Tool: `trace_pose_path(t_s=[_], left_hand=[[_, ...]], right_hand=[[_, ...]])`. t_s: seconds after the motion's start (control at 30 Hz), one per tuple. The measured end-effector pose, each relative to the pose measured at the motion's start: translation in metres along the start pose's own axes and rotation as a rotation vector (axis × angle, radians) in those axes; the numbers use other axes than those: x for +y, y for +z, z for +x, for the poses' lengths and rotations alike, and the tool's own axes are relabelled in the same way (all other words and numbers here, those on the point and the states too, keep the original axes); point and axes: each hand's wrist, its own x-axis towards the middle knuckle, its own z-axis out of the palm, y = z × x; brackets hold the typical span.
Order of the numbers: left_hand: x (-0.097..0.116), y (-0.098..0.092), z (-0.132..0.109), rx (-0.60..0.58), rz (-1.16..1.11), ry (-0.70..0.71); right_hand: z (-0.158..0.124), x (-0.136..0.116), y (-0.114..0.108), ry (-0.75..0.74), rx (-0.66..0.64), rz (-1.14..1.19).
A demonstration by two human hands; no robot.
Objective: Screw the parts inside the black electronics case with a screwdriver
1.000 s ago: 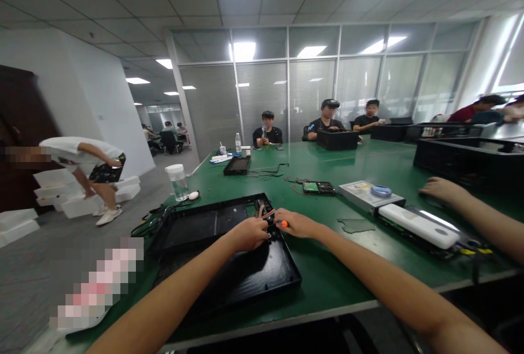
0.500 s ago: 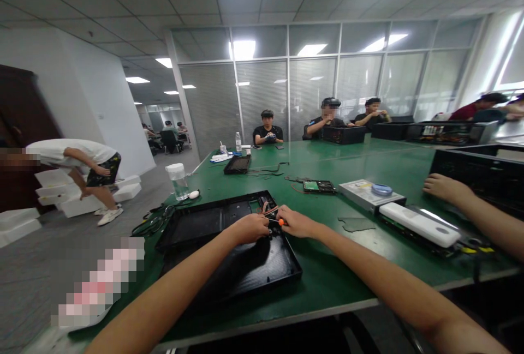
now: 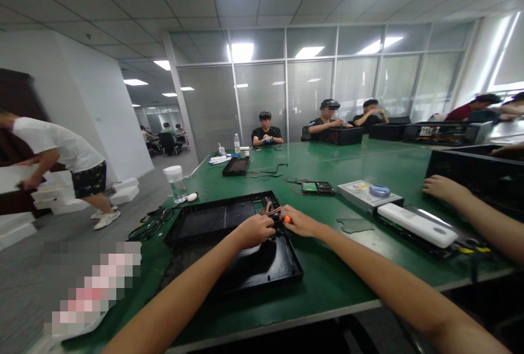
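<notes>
Barely anything has shifted: your left hand (image 3: 256, 230) still presses, fingers curled, on the black case (image 3: 229, 245) near the wires (image 3: 273, 210), and your right hand (image 3: 301, 222) stays clamped on the orange-handled screwdriver (image 3: 287, 219) there, so work continues at that spot.

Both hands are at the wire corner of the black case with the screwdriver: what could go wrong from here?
1. The orange-handled screwdriver in the right hand works right beside the coloured wires; a slip might nick them.
2. The left hand rests close to the tool, so a slip could jab its fingers.
3. The black case lies near the green table edge; hard pushing might shift it toward the edge.
</notes>
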Motion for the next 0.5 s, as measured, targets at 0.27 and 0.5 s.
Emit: trace_pose_path(t_s=[0.27,0.5], left_hand=[[0.0053,0.0083,0.0028,0.045,-0.019,0.077],[0.0022,0.001,0.0041,0.079,-0.38,-0.123]], right_hand=[[0.0019,-0.0007,-0.0018,-0.02,0.022,0.004],[0.0048,-0.0045,0.0066,0.024,0.066,0.059]])
